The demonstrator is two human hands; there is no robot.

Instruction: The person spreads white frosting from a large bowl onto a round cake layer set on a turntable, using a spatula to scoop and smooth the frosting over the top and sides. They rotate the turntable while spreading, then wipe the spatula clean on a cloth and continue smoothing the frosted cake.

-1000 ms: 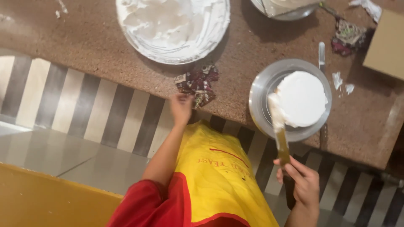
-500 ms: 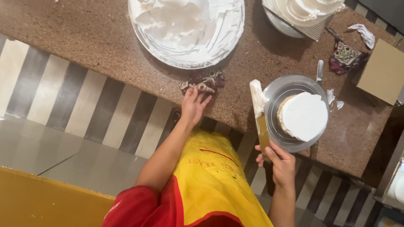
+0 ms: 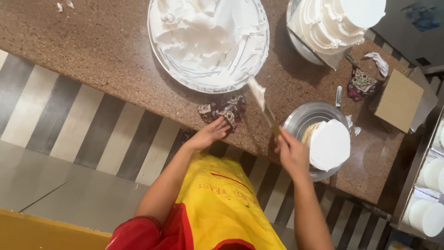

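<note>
A spatula is grasped in the right hand, its blade tilted toward the cream bowl. The small cake sits just beside. A cloth on the table is touched by the unclenched left hand.
</note>
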